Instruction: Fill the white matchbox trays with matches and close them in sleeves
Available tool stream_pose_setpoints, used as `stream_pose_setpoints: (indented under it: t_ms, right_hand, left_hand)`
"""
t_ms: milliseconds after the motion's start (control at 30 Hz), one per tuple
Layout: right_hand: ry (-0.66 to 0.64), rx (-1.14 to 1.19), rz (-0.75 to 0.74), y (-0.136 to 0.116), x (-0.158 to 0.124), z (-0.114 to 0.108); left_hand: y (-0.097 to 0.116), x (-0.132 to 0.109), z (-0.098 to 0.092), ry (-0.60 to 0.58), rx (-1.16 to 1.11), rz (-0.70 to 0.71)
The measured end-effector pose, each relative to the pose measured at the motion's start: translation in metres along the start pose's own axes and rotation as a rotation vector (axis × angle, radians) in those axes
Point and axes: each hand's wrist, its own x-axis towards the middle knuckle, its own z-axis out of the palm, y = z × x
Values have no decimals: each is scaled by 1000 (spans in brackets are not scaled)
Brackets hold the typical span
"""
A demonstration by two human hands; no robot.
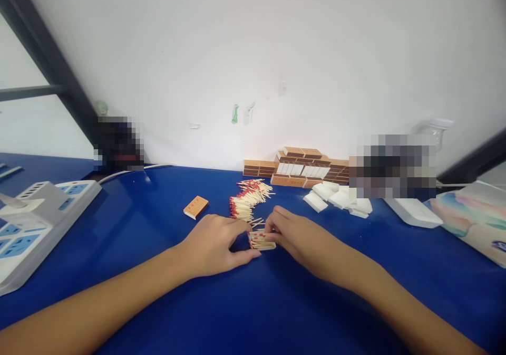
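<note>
L hand (215,245) clamped on rect. wht tray (270,248), R hand (294,233) pinched together, thin wood matches (260,243) inside

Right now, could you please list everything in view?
tray: one, white, between the hands, holding matches
loose matches: many, red-tipped, behind tray
matchbox: one, orange, left of loose matches
stacked matchboxes: many, orange-brown, along wall
small boxes: several, white, right of loose matches
block: one, white, right
pack: one, pastel, far right
power strip: at least one, white-blue, far left
bars: several, dark, both sides
wall: one, white, back
table: blue, beneath
left hand: one, at tray
right hand: one, at tray
</note>
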Motion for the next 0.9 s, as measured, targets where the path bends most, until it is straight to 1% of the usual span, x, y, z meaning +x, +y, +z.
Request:
stream_pose_setpoints:
  t_ms: [100, 167, 333, 400, 600, 767, 900]
  right_hand:
    - [2, -68, -11, -2, 2, 8]
    - [3, -70, -16, -2, 3, 9]
    - [38, -41, -15, 1, 0, -3]
    - [31, -39, -4, 3, -1, -7]
    - [12, -31, 3, 4, -1, -7]
    - [-35, 43, 76, 1, -3, -10]
    - [-55, 150, 66, 0, -3, -15]
  left_hand:
    - [0, 0, 0, 3, -7, 7]
    - [0, 0, 0, 0, -5, 4]
    - [1, 1, 0, -13, 0, -4]
    - [1, 1, 0, -16, 0, -2]
    - [1, 1, -1, -8, -2, 1]
    - [2, 2, -3, -17, -8, -3]
    - [2, 2, -3, -24, -17, -12]
